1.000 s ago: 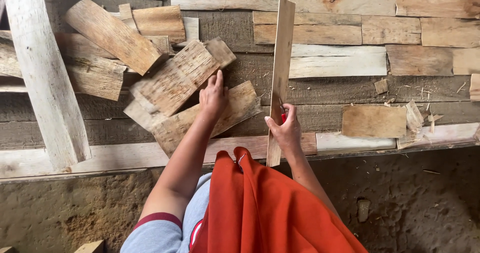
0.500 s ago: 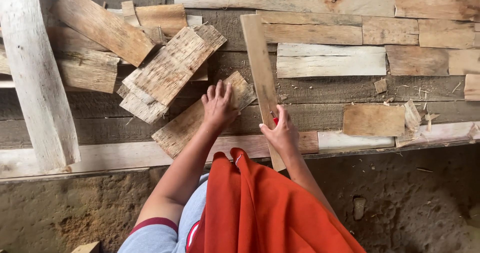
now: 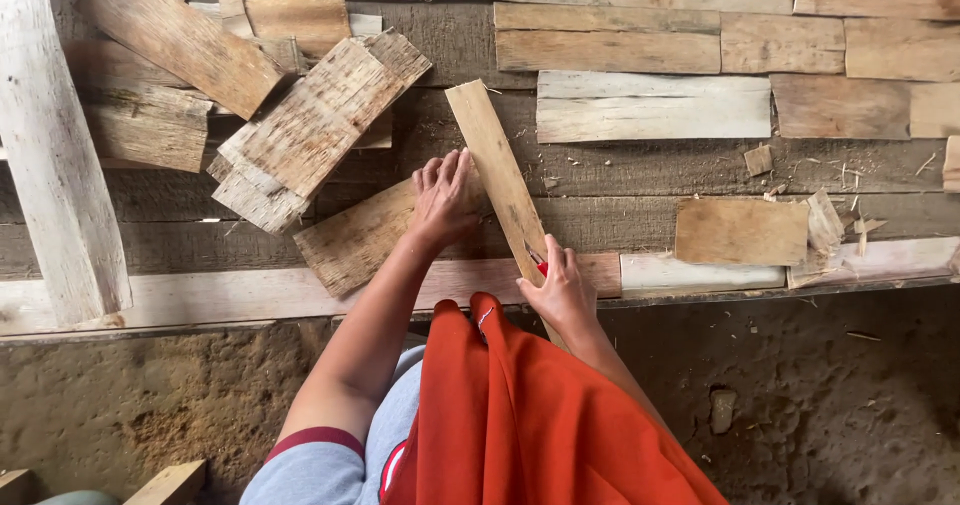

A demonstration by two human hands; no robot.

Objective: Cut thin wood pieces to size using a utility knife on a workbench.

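Observation:
My right hand (image 3: 556, 290) grips the near end of a narrow wooden plank (image 3: 495, 170), which lies slanted on the dark board surface (image 3: 640, 200), its far end pointing up and left. My left hand (image 3: 441, 197) rests flat, fingers together, on a short weathered board (image 3: 360, 237) just left of that plank, touching the plank's left edge. An orange-red cloth (image 3: 530, 415) hangs over my lap below both hands.
A heap of rough wood offcuts (image 3: 290, 125) lies at the upper left, beside a long pale beam (image 3: 50, 145). Flat pale boards (image 3: 650, 105) are laid in rows at the upper right. A small board (image 3: 740, 230) and chips lie right. Dirt floor (image 3: 820, 395) below.
The narrow plank stood on edge a second ago; it has tipped down and now lies flat, slanted left. My left hand slid onto the short board beside it.

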